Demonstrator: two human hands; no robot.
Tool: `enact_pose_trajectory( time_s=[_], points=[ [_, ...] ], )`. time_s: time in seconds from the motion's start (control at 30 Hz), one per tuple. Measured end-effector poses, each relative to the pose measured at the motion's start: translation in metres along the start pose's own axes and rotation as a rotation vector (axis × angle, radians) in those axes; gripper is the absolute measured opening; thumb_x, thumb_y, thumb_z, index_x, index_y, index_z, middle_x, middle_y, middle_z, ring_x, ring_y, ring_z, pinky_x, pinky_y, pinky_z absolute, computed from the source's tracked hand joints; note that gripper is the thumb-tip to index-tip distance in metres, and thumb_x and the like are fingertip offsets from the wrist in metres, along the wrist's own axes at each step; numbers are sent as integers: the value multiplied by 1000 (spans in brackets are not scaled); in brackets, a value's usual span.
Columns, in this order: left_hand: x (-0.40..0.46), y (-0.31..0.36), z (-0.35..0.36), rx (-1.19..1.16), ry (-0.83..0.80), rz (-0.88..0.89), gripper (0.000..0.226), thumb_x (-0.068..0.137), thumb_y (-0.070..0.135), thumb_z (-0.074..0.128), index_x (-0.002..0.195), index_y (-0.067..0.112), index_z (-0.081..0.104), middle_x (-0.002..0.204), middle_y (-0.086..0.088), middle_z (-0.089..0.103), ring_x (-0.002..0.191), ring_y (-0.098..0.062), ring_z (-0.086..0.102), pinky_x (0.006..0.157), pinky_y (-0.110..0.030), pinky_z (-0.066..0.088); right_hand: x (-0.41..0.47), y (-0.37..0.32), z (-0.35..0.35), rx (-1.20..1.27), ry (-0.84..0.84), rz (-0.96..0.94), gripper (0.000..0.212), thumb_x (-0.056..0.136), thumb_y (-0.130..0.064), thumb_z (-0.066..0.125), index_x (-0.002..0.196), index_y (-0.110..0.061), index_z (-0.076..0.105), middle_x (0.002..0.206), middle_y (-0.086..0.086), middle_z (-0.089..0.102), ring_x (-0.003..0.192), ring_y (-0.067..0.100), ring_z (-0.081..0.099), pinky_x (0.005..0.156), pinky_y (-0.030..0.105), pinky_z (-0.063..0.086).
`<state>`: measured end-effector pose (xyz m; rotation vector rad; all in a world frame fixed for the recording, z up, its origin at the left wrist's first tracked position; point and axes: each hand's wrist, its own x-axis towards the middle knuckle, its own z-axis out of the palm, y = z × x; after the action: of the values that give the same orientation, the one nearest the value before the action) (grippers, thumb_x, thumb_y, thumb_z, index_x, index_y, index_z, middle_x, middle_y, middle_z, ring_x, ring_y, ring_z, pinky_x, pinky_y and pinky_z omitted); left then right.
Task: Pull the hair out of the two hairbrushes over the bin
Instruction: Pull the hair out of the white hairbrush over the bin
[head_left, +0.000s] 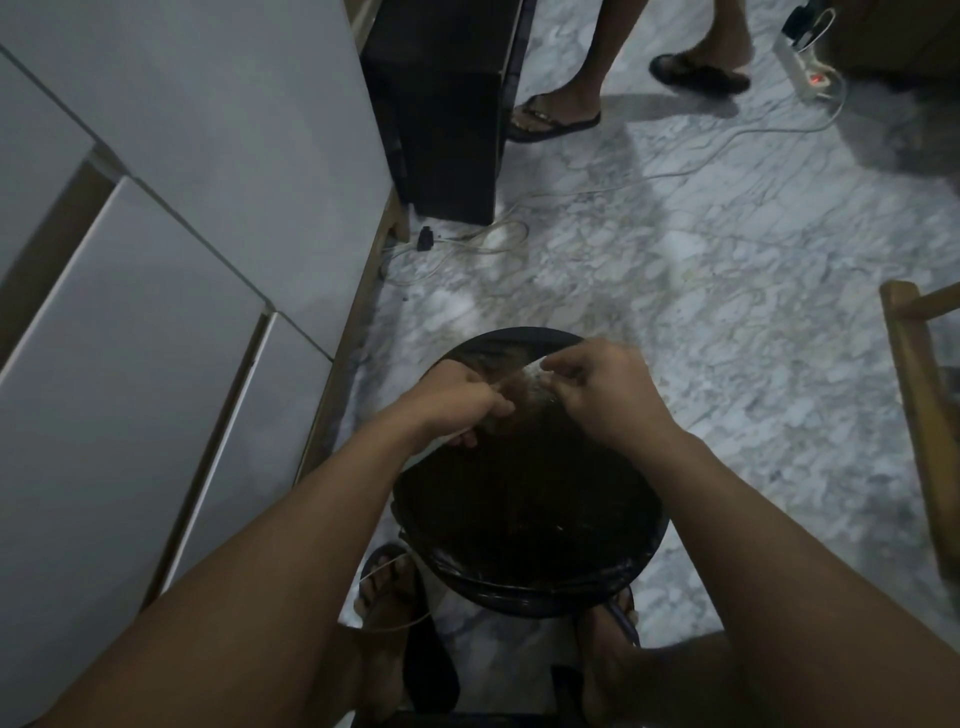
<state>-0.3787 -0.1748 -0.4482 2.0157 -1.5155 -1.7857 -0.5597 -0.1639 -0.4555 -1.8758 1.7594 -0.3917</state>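
A round black bin (524, 587) with a dark liner stands on the floor between my feet. Both hands are over its far half. My left hand (462, 400) is closed around a hairbrush (524, 382), of which only a pale, blurred bristle patch shows between the hands. My right hand (608, 389) has its fingertips pinched at that bristle patch; the hair itself is too fine and blurred to make out. A second hairbrush is not visible.
White cabinet fronts (156, 260) run along the left. A black box-shaped unit (441, 114) stands ahead, with cables (467, 244) and a power strip (810, 67) on the marble floor. Another person's sandalled feet (561, 114) are beyond. A wooden chair frame (924, 415) is at right.
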Motion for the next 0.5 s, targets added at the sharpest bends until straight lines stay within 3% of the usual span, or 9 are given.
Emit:
enact_pose_trajectory(
  time_s=[0.2, 0.3, 0.5],
  points=[
    [-2, -2, 1, 32, -7, 41, 17, 83, 28, 73, 85, 11, 70, 87, -12, 72, 61, -21, 62, 62, -35, 50, -3, -6, 2, -64, 37, -35, 14, 83, -25, 70, 91, -18, 79, 90, 4, 75, 81, 23, 68, 73, 40, 56],
    [-3, -1, 1, 25, -10, 40, 19, 84, 28, 72, 86, 9, 70, 84, -12, 71, 61, -21, 62, 59, -33, 48, -2, -6, 1, -66, 18, 46, 11, 86, -22, 65, 87, -17, 75, 87, 4, 73, 82, 24, 66, 72, 37, 54],
    [1, 0, -4, 36, 51, 50, 15, 86, 25, 72, 83, 11, 66, 76, -4, 65, 56, -18, 58, 51, -27, 42, 2, 0, -1, 5, 90, 205, 10, 88, -9, 54, 83, -16, 57, 83, 2, 55, 86, 30, 57, 69, 30, 35]
  ],
)
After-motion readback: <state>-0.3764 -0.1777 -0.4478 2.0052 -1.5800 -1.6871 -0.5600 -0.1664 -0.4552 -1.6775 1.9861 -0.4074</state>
